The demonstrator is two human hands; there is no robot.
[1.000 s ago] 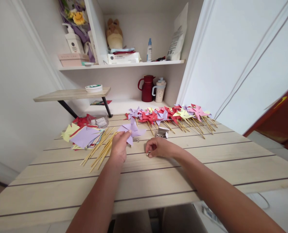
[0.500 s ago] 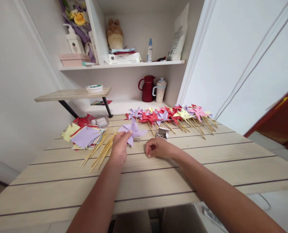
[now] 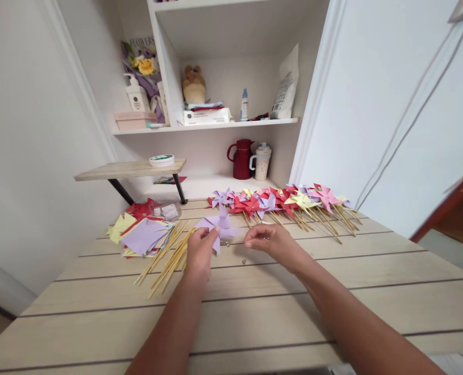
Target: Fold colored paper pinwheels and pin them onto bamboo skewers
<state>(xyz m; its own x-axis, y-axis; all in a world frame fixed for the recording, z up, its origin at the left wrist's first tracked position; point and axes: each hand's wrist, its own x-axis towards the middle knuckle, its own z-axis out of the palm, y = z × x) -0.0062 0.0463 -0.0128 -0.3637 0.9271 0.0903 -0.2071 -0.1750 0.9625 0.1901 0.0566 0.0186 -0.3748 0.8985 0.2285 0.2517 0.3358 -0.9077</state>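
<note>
My left hand (image 3: 199,251) pinches a folded purple paper pinwheel (image 3: 220,224) just above the wooden table (image 3: 254,307). My right hand (image 3: 269,241) hovers to its right, fingers pinched together on something too small to make out. A small pin (image 3: 244,261) lies on the table between the hands. Loose bamboo sticks (image 3: 167,256) lie to the left of my left hand.
A row of finished paper pinwheels on sticks (image 3: 289,200) lies across the far side. A stack of coloured paper squares (image 3: 141,234) sits at the left. Behind are a small wooden riser (image 3: 132,169), a red jug (image 3: 242,152), a mug (image 3: 262,155) and shelves.
My right hand has lifted off the table and moved up and toward the pinwheel. The view has tilted up, so everything sits lower in the picture.
</note>
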